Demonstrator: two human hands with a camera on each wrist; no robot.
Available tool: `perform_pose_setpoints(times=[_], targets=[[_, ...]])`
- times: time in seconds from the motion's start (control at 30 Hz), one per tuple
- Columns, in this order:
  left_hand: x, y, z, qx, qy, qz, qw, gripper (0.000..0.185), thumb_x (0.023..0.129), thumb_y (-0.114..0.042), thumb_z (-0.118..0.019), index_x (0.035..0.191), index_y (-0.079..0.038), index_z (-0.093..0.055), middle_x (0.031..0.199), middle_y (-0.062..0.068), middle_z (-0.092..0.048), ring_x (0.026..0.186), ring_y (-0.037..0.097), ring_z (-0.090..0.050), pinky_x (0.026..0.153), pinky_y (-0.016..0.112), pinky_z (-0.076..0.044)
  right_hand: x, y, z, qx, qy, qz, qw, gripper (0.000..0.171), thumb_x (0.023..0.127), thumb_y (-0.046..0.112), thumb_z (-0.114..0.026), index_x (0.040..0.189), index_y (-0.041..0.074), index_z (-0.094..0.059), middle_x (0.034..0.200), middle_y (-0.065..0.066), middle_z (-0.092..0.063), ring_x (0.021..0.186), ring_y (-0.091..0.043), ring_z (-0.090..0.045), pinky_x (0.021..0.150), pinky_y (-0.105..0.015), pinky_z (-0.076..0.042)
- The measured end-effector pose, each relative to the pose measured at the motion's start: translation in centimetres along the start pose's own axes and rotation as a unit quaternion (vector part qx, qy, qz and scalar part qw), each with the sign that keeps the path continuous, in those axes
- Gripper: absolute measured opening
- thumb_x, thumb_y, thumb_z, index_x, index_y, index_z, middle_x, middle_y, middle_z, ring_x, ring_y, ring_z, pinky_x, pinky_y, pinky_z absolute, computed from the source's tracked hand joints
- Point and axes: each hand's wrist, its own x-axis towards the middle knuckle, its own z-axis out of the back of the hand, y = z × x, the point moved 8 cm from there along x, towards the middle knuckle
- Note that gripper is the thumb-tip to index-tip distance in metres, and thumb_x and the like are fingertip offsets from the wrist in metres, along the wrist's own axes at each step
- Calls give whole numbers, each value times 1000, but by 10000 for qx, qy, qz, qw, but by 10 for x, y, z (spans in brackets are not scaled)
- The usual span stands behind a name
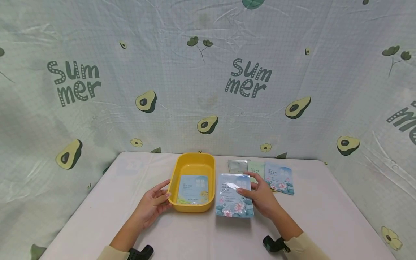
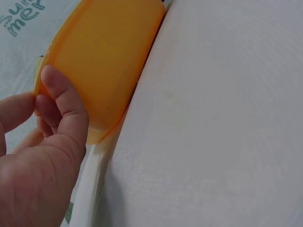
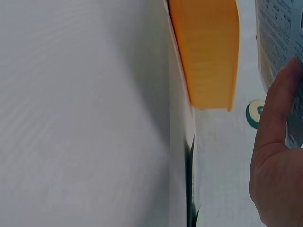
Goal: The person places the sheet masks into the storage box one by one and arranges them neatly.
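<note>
A yellow plastic tray (image 1: 195, 208) stands in the middle of the white table, with a light-blue sachet (image 1: 193, 189) lying flat inside. My left hand (image 1: 162, 196) holds the tray's near left corner. In the left wrist view the thumb (image 2: 59, 90) presses on the tray's outer wall (image 2: 104, 52) and the fingers reach over the rim. My right hand (image 1: 251, 187) pinches the right edge of a blue flowered sachet (image 1: 232, 202) just right of the tray, thumb on top. The right wrist view shows that thumb (image 3: 279, 104) on the sachet (image 3: 279, 28) beside the tray (image 3: 208, 52).
Three more sachets lie in a row behind my right hand: a silver one (image 1: 237, 166), a pale green one (image 1: 256, 168) and a blue flowered one (image 1: 279, 177). An avocado-print cloth hangs behind and around the table (image 1: 325, 216). Bare tabletop stretches left and right.
</note>
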Motion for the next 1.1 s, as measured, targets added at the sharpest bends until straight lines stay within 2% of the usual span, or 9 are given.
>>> perform_pose_setpoints(times=[0.5,0.7,1.1], targets=[[-1,-1,-1,92,-10,-6,10000,62,102,-4,-58,159,-14,-37,113,7,-55,90,16,-62,79,25,-60,23,5,-29,49,174,111,9998,81,87,13,-82,154,15,-36,134,-18,-65,101,-26,-72,88,-39,-62],[-1,-1,-1,57,-2,17,10000,62,102,-3,-58,159,-14,-37,112,7,-55,89,16,-62,79,25,-60,31,10,-39,-116,94,180,9997,79,86,17,-83,152,17,-39,134,-17,-66,101,-27,-73,87,-39,-62],[-1,0,-2,20,38,28,10000,63,102,-5,-59,159,-15,-36,112,5,-56,91,16,-63,80,25,-60,48,14,-59,-116,82,80,9999,78,84,19,-85,150,22,-43,130,-13,-68,99,-27,-73,87,-39,-62]])
